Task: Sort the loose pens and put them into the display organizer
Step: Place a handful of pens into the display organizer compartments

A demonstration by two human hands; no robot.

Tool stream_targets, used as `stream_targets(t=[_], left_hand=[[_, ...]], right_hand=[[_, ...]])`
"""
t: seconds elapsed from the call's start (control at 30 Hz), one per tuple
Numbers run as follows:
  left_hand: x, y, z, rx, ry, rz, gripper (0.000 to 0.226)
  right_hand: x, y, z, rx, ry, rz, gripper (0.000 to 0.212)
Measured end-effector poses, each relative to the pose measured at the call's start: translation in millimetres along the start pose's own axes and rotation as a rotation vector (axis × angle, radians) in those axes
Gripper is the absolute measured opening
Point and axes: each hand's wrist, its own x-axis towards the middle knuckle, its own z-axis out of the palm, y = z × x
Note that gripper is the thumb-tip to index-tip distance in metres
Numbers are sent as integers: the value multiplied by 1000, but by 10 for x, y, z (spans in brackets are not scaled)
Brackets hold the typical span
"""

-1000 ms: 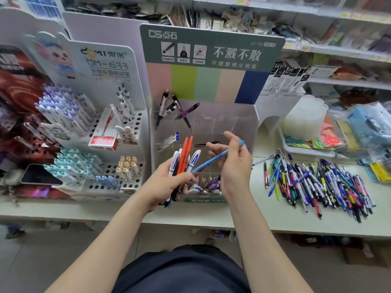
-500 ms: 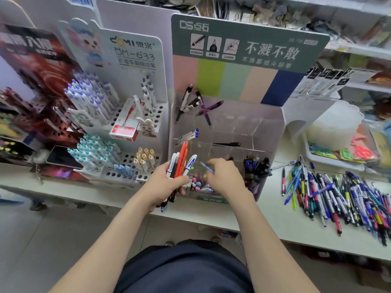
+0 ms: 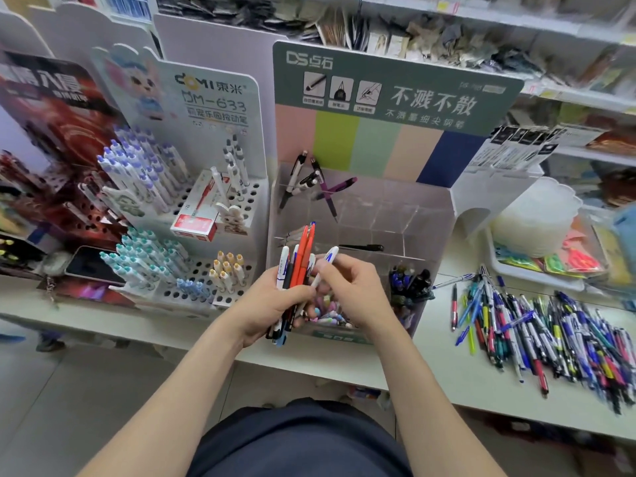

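Just in front of the display organizer (image 3: 430, 208), left of its centre, the left hand (image 3: 275, 304) grips a fanned bundle of pens (image 3: 300, 256), orange ones tallest. Right hand (image 3: 351, 290) pinches a white pen with a blue clip (image 3: 325, 261) at the bundle's right edge. Suggest drawing it out lengthwise so its neighbours don't drag, left grip tight and low. Then match the compartment: dark blue pens (image 3: 409, 280) front right, pastel pens (image 3: 327, 311) front middle. Loose pile (image 3: 550, 335) lies right of the organizer.
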Motion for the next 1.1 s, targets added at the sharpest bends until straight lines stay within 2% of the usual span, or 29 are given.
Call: stream_targets(t=[0.07,0.23,0.3,0.47,0.53,0.63,0.7,0.73,0.83,0.93,1.1], left_hand=[[16,35,66,-17,-25,7,13],[60,98,129,-30,-34,18,24],[62,125,163,-22,-8,26,23],[87,124,166,-8,27,39,32],[73,123,138,35,24,41,40],[40,88,73,70,74,35,37],[55,33,30,98,147,38,39],[68,6,9,99,191,43,40],[99,-44,-50,25,293,57,40],[101,-56,-80,-55,305,55,39],[93,-54,-79,-64,245,37,34]], right_hand=[[-31,-41,6,128,-72,65,33],[-13,-148,-70,182,-85,131,43],[7,-162,-32,195,15,132,46],[110,-106,103,-64,268,-34,50],[95,-183,139,-47,356,-92,45],[127,-363,92,14,467,-273,32],[222,-428,6,21,397,-313,30],[291,-430,-39,-50,329,-295,28],[453,-463,-154,-493,136,-35,22],[548,-593,-205,-804,-31,152,24],[715,-767,-204,-1024,-149,136,18]])
